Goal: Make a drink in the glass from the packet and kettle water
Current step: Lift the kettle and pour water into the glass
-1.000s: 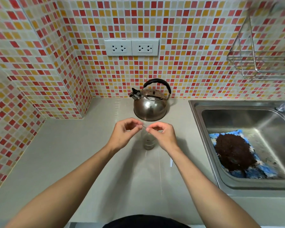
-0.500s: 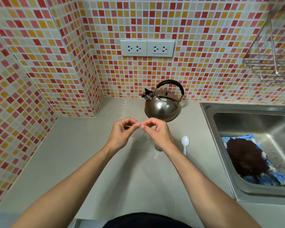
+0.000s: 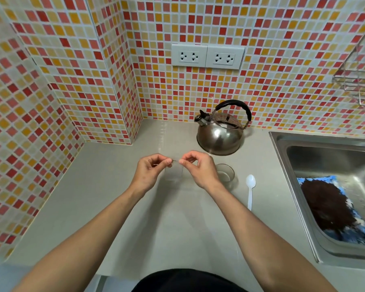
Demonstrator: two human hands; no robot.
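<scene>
Head view: both hands are up over the grey table (image 3: 82,207). Left hand (image 3: 149,174) and right hand (image 3: 198,171) each pinch a top corner of a clear, see-thru packet (image 3: 174,172), thumb & fingers pressed together on it. The packet hangs between the hands, just above the table. A bit of dark stuff shows at its top edge.

The glass (image 3: 227,173) stands on the table just right of the right hand, w/ a little dark stuff at the bottom. A white plastic spoon (image 3: 250,189) lies right of the glass. The shiny kettle (image 3: 219,133) sits behind, near the tile wall. The sink (image 3: 293,165) is at far right, w/ a blue cloth (image 3: 358,230) & dark stuff in it.
</scene>
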